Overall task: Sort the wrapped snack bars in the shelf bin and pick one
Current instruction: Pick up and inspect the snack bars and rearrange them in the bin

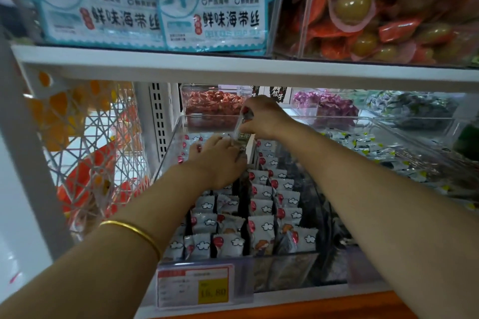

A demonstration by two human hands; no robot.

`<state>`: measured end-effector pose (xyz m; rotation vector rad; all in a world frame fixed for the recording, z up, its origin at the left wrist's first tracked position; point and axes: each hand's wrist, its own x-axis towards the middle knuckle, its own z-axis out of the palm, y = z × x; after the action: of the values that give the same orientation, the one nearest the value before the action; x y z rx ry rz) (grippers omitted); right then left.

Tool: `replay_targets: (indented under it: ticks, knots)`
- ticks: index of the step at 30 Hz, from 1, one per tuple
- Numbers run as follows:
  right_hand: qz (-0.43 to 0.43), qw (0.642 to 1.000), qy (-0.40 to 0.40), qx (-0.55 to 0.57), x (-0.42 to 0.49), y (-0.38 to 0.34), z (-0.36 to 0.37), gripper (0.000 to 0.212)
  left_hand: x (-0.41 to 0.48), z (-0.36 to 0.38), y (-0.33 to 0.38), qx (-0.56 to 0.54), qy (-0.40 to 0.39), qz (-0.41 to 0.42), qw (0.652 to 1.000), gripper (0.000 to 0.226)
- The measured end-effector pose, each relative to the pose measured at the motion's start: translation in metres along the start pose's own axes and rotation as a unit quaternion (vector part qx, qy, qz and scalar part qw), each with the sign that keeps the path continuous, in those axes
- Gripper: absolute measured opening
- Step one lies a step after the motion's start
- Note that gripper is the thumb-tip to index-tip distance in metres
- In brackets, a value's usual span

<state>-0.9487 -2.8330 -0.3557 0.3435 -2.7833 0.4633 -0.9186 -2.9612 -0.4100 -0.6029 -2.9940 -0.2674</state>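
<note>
A clear plastic shelf bin (pixel 171 147) holds several rows of wrapped snack bars (pixel 261 206), white wrappers with clouds and a red balloon. My right hand (pixel 261 116) is raised over the far end of the bin and pinches one wrapped bar (pixel 242 124) that hangs upright from its fingers. Lower and to the left, my left hand (pixel 217 160) lies palm down on the bars at the back of the bin, fingers spread and touching the wrappers under the held bar. A gold bangle sits on my left forearm.
A white shelf board (pixel 233 65) runs close above the hands, with seaweed packs (pixel 207 8) and a bin of red snacks on it. Neighbouring clear bins (pixel 388 153) stand to the right and behind. A price tag (pixel 194 287) hangs at the front. A wire basket (pixel 90 150) is left.
</note>
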Motion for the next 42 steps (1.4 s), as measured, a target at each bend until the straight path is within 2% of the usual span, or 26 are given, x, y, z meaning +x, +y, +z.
replay_targets:
  ticks: [3,7,12,15,19,24,26,29,31,39,42]
  knots:
    - [-0.012,1.000,0.013,0.003,-0.001,-0.001,0.004,0.030,-0.010,0.001,0.000,0.047,-0.025,0.018,0.998,0.050]
    - [-0.008,0.999,0.033,0.010,-0.002,-0.002,0.011,0.036,-0.020,-0.003,0.003,0.029,-0.009,-0.013,0.999,0.052]
    - [0.016,0.999,0.006,0.029,0.002,0.001,0.007,0.035,-0.036,0.000,0.003,0.025,0.011,-0.048,0.998,0.052]
    - [0.008,1.000,-0.023,-0.002,0.000,0.001,0.016,0.036,-0.039,-0.001,0.003,0.024,0.005,-0.050,0.998,0.051]
    - [0.001,0.998,-0.060,-0.001,-0.003,0.000,0.028,0.020,-0.039,0.001,0.002,0.001,-0.010,-0.056,0.998,0.052]
    - [0.002,0.993,-0.118,-0.023,-0.006,0.002,0.034,0.038,-0.040,0.005,-0.001,-0.013,-0.002,-0.048,0.999,0.051]
    - [0.007,0.996,-0.086,-0.018,-0.004,0.004,0.032,0.036,-0.042,0.006,-0.001,-0.021,0.002,-0.045,0.999,0.051]
    - [0.053,0.998,0.014,0.003,0.007,0.010,0.025,0.025,-0.043,0.006,-0.001,-0.027,0.002,-0.041,0.999,0.051]
    - [0.064,0.996,0.052,-0.031,0.015,0.010,0.023,0.023,-0.043,0.006,-0.001,-0.029,-0.001,-0.040,0.999,0.051]
    - [0.068,0.983,0.001,-0.170,0.029,0.017,0.049,0.020,-0.041,0.008,-0.002,-0.036,-0.006,-0.044,0.998,0.052]
    - [0.076,0.989,0.016,-0.126,0.030,0.015,0.048,0.018,-0.041,0.008,-0.001,-0.041,-0.001,-0.042,0.998,0.052]
